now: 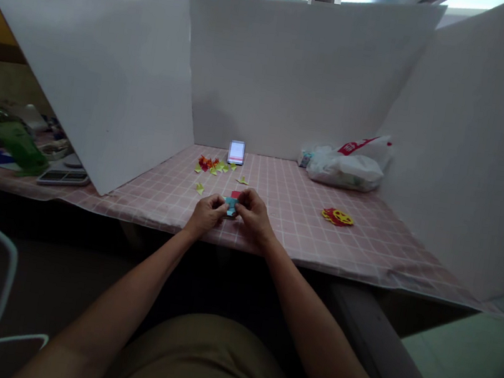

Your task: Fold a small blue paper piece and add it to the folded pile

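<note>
Between my two hands is a small piece of blue paper (pixel 231 203), close to the table's front edge. My left hand (pixel 206 214) pinches its left side, and my right hand (pixel 254 213) grips the right side with fingers bent over it. Just behind the blue paper, a bit of red paper (pixel 235 194) shows, partly covered by my right fingers. A dark flat item lies under the blue paper, too hidden to name. Beyond my hands lie several small folded yellow paper pieces (pixel 242 180) and a cluster of red and orange folded paper (pixel 207 162).
A phone (pixel 236 152) stands upright against the back panel (pixel 306 77). On the right are red and yellow cut-out shapes (pixel 337 217) and a white plastic bag (pixel 347 165). White panels enclose the checked tablecloth (pixel 285 219). Outside left are a scale (pixel 63 176) and green bottle (pixel 17 144).
</note>
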Demonstrator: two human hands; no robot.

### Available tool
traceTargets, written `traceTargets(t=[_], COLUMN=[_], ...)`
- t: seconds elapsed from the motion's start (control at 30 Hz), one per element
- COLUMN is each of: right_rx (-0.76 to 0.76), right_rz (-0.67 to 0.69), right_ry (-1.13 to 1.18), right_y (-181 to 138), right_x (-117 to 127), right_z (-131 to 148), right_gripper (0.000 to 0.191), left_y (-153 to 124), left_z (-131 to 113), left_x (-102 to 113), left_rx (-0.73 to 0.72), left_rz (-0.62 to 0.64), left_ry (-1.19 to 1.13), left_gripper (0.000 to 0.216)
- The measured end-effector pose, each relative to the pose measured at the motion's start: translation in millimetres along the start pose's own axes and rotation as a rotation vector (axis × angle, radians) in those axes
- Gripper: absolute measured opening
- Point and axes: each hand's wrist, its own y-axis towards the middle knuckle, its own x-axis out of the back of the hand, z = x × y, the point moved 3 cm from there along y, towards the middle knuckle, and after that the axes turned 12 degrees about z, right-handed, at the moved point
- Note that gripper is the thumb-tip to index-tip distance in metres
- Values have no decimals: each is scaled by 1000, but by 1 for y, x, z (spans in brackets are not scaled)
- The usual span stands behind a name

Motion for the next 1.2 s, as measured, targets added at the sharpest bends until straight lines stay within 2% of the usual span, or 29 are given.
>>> traceTargets(t=[0.2, 0.57, 0.9, 1.2], right_rx=[-55, -97, -94, -90], right_rz=[36, 11, 11, 29], right_ry=[8, -62, -69, -52], right_y=[1, 0, 1, 0], right_x=[0, 2, 2, 1], right_z=[-6, -12, -10, -9], right_gripper=[12, 14, 13, 11], left_y=[0, -1, 0, 0], left_z=[1, 0, 0, 2], left_x=[1, -1, 0, 1], left_rx=[-11, -27, -13, -10], left_rz=[1, -3, 22, -10], left_ry=[-18, -14, -11, -2], left_gripper=[30, 28, 28, 27])
